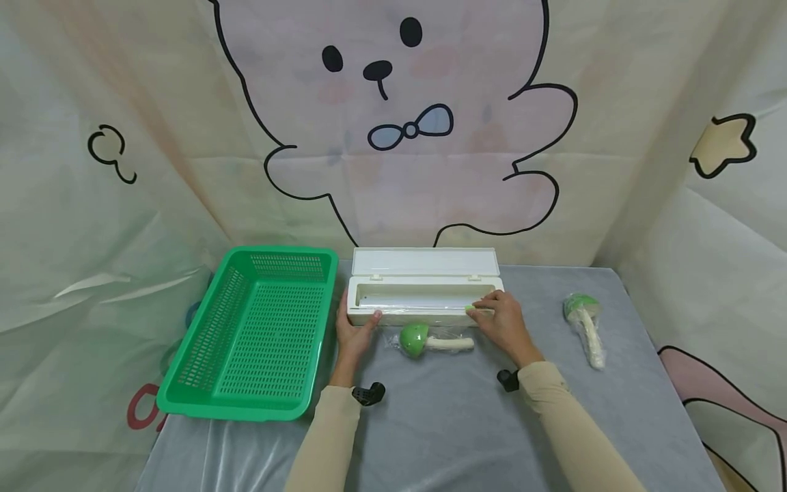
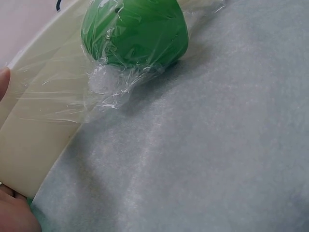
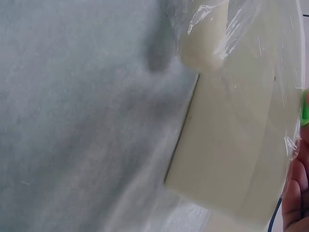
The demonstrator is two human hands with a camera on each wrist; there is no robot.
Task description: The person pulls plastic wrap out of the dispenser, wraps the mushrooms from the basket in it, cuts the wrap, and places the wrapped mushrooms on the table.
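Note:
A white cling film dispenser stands at the back of the table with its lid raised. My left hand grips its left end, thumb over the front edge. At the right end, my right hand pinches a small green slider on the front edge. Clear film stretches from that edge down to a toy mushroom with a green cap and a pale stalk, lying in front of the dispenser. The film covers this mushroom. In the right wrist view its stalk overlaps the dispenser's front.
A green plastic basket stands to the left, near the dispenser. On the right lies a second green-capped mushroom wrapped in film. Grey cloth covers the table, and a printed curtain hangs behind it.

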